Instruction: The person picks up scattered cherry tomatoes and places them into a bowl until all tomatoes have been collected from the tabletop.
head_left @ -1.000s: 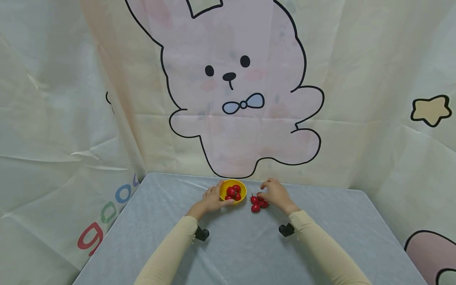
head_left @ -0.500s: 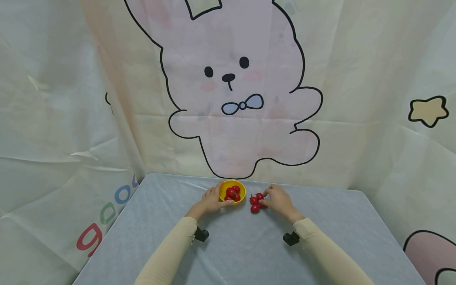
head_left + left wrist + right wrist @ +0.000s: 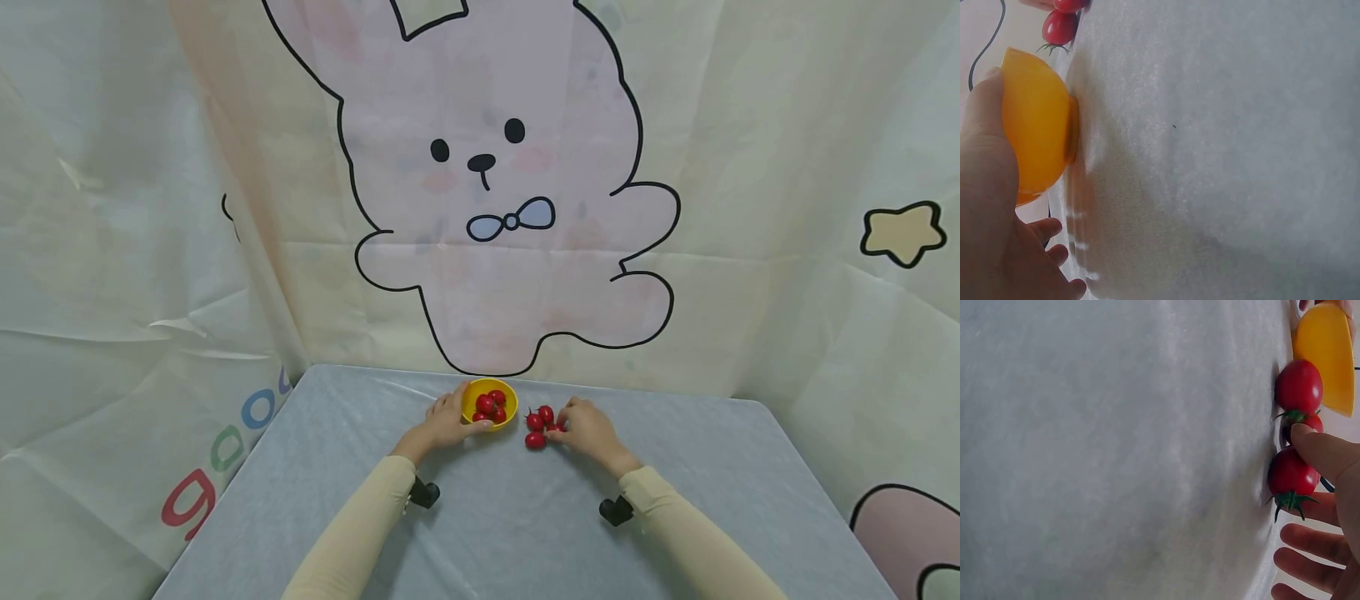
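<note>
A small yellow bowl [image 3: 512,414] stands near the table's far edge with several red cherry tomatoes [image 3: 485,405] inside. My left hand [image 3: 444,418] holds the bowl's left side, thumb at the near rim; its other fingers show past the bowl in the left wrist view. To the right of the bowl, a few more cherry tomatoes [image 3: 535,441] lie in a cluster. At the cluster's right side, my right hand [image 3: 592,432] pinches one green-stemmed cherry tomato [image 3: 1292,474] between thumb and index finger. Its remaining fingers are spread apart, and the tomato looks close to the cloth.
A pale grey-blue cloth [image 3: 510,533] covers the table. Behind it hangs a cream curtain with a printed pink bear [image 3: 517,292]. A black wrist camera [image 3: 617,510] sits under the right sleeve, and another wrist camera [image 3: 425,494] under the left.
My right hand has moved slightly right and nearer, from over the back of the cluster to the tomato at its right side. The left hand and bowl have stayed put.
</note>
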`<state>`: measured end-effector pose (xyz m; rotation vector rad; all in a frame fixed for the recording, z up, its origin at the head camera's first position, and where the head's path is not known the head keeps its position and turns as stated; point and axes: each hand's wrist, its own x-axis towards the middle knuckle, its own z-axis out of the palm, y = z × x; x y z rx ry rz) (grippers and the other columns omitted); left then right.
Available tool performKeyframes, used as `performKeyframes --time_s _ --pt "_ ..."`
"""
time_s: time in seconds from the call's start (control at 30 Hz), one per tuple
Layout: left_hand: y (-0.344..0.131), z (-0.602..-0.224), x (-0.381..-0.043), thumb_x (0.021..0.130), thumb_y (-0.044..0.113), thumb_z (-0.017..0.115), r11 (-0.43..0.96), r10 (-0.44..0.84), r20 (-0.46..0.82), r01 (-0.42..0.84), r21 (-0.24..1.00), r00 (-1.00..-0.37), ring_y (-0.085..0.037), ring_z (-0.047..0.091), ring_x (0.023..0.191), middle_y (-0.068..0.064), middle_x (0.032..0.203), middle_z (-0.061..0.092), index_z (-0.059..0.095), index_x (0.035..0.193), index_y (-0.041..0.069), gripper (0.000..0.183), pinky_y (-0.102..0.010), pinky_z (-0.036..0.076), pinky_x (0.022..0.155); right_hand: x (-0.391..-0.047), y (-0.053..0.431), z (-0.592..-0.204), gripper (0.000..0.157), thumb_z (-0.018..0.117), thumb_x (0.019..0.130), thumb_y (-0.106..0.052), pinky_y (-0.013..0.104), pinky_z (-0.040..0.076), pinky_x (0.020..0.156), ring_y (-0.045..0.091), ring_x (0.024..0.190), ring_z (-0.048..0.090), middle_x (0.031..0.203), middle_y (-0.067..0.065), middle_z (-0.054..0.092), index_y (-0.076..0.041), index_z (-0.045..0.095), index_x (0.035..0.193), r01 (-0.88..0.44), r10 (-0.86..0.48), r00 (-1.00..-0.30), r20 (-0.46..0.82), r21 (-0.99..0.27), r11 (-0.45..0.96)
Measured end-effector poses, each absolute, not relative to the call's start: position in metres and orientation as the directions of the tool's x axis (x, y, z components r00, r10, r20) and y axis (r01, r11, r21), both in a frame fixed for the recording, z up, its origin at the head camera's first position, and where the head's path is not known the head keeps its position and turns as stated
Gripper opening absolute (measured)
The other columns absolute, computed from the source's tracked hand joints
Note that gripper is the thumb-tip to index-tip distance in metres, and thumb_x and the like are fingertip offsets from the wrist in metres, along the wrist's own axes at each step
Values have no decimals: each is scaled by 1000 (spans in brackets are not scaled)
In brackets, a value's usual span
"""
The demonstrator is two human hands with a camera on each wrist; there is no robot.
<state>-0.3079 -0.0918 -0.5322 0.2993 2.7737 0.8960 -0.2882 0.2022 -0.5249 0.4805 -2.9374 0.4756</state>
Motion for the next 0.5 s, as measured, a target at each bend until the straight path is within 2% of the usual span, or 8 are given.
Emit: performKeyframes --time_s 0.13,0.33,0.5 --pt "-92 -531 -307 82 71 62 798 255 -140 127 589 -957 -40 23 149 -12 165 25 9 160 21 107 -60 15 123 -288 204 -525 35 84 75 -40 34 48 67 21 81 54 89 6 63 -7 74 79 -315 -276 -945 176 -259 913" --pt "-92 -531 -307 83 71 61 801 258 -141 130 585 -956 -41 22 149 -12 165 24 8 160 20 107 -60 15 123 -289 207 -525 40 85 73 -46 31 42 59 20 74 50 81 4 60 -8 72 72 -316 -276 -938 208 -194 929" --pt "-92 -531 -307 83 71 61 804 262 -140 135 580 -955 -41 22 149 -13 165 25 7 160 20 107 -60 15 123 -290 207 -526 37 85 73 -43 34 44 61 21 77 52 84 5 61 -8 73 74 -325 -286 -936 205 -193 926"
